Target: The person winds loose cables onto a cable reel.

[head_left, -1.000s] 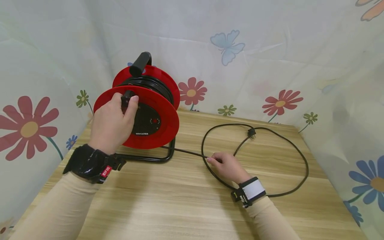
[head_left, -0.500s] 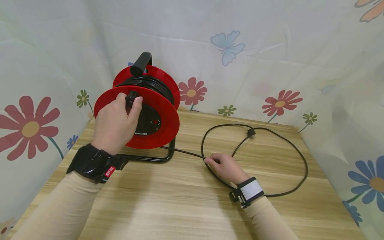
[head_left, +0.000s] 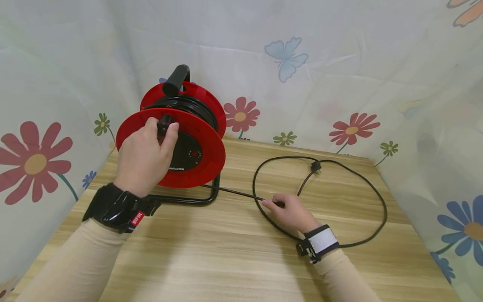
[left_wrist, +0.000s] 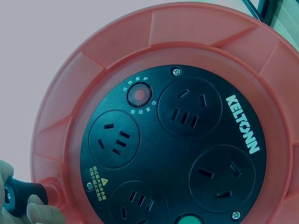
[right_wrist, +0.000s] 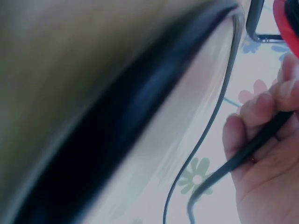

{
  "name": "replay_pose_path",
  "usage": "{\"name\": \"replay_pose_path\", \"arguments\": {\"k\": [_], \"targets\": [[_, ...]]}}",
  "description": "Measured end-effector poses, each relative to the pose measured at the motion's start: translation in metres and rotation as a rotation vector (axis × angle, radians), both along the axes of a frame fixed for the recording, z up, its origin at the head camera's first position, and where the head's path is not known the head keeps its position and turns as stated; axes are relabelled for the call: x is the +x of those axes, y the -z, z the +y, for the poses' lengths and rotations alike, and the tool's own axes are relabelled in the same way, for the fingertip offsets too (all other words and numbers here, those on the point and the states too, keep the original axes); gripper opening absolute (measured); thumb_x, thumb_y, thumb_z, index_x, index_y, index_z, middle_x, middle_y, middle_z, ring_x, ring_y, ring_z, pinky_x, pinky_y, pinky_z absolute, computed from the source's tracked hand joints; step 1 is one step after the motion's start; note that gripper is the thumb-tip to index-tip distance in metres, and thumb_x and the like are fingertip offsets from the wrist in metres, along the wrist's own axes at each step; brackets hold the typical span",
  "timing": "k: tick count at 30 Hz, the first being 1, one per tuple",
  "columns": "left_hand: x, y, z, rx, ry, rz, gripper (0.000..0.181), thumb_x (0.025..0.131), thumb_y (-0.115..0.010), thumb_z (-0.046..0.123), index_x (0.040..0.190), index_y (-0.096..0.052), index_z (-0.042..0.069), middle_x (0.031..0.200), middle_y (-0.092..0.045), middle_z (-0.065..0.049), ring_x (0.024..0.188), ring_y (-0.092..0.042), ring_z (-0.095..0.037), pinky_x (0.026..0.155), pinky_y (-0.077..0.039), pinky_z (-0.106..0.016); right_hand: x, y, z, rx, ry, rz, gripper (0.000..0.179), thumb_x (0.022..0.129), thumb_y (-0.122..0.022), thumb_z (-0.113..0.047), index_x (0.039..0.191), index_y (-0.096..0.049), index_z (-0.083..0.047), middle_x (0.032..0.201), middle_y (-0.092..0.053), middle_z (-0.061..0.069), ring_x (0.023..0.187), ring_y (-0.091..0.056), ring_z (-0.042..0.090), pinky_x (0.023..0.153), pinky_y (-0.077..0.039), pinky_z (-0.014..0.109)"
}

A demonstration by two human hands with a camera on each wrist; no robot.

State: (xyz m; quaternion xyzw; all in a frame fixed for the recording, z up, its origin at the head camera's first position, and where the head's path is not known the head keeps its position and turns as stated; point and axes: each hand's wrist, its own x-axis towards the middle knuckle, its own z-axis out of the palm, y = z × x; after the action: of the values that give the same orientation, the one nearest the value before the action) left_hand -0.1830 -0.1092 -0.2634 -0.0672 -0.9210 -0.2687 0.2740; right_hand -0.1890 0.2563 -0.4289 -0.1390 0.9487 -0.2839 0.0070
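Note:
A red cable reel (head_left: 209, 159) with a black socket panel (left_wrist: 154, 154) stands at the left of the table. Black cable (head_left: 188, 105) is wound between its two discs. My left hand (head_left: 145, 151) grips the black crank knob (head_left: 164, 122) near the front disc's upper edge; the left wrist view shows fingers and thumb around that knob. Low on the right, my right hand (head_left: 288, 212) holds the free cable (head_left: 237, 193), which runs from the reel's underside. In the right wrist view the cable crosses the palm under curled fingers (right_wrist: 257, 109).
Loose cable lies in a wide loop (head_left: 385, 205) on the wooden table (head_left: 211, 256), with a black plug (head_left: 315, 167) at its far side. The reel's black tube stand (head_left: 188, 201) rests on the table. A flowered curtain (head_left: 241, 50) surrounds the table's back and sides.
My left hand and the knob have shifted slightly right, and the front disc has turned a little. After a small move left, my right hand is now slightly further right along the cable.

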Motion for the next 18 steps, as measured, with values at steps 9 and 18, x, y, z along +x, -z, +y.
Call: {"name": "replay_pose_path", "arguments": {"k": [9, 18], "targets": [[0.0, 0.002, -0.001, -0.002, 0.003, 0.016, 0.048, 0.098, -0.038, 0.045, 0.082, -0.047, 0.001, 0.06, -0.05, -0.015, 0.051, -0.049, -0.027, 0.045, -0.039, -0.037, 0.003, -0.013, 0.033, 0.058, -0.028, 0.12, 0.048, 0.09, -0.053, -0.056, 0.057, -0.049, -0.021, 0.052, -0.038, -0.008, 0.045, -0.038, 0.007, 0.045, -0.032, 0.025], [-0.002, 0.003, -0.002, -0.001, 0.01, 0.01, 0.049, 0.098, -0.039, 0.046, 0.083, -0.048, 0.001, 0.059, -0.051, -0.015, 0.051, -0.049, -0.027, 0.045, -0.041, -0.037, 0.008, -0.043, 0.068, 0.186, -0.009, 0.182, 0.046, 0.089, -0.056, -0.055, 0.059, -0.052, -0.021, 0.051, -0.038, -0.007, 0.045, -0.036, 0.008, 0.044, -0.03, 0.026]]}}
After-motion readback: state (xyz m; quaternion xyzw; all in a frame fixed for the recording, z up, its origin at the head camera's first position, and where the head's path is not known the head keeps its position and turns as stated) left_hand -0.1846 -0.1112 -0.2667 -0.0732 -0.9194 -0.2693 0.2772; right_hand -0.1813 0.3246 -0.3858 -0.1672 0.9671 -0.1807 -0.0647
